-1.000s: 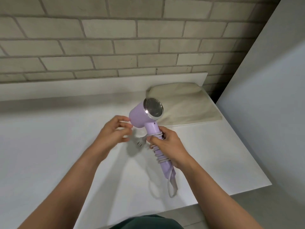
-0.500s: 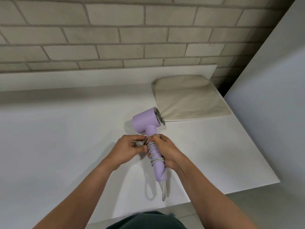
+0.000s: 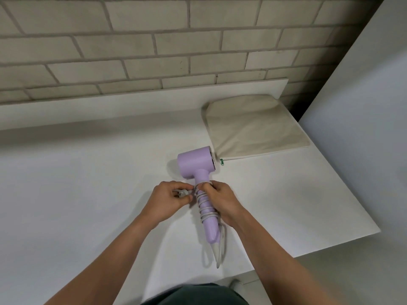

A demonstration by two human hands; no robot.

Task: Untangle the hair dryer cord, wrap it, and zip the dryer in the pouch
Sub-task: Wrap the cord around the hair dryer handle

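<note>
Wrap nearly done: right hand (image 3: pixel 220 200) grips corded dryer handle (image 3: pixel 208 213), left hand (image 3: pixel 170 198) pinches plug (image 3: pixel 181 193). Next: tuck plug, then pouch (image 3: pixel 253 126).

Wears a plain dark grey-green garment (image 3: pixel 193 296), seen only as a rounded strip just below the near edge of the desk (image 3: pixel 88 183). Shows both forearms (image 3: pixel 114 249) bare all the way to the left hand (image 3: pixel 169 200) and right hand (image 3: pixel 222 201), over the desk.

The dryer (image 3: pixel 195 161) I hold is smooth matt plastic; its cord (image 3: pixel 206 209) looks like smooth rubbery plastic. The pouch (image 3: pixel 253 128) is matt woven cloth. The table (image 3: pixel 88 194) is smooth and matt; the wall (image 3: pixel 154 40) is rough brick.
</note>
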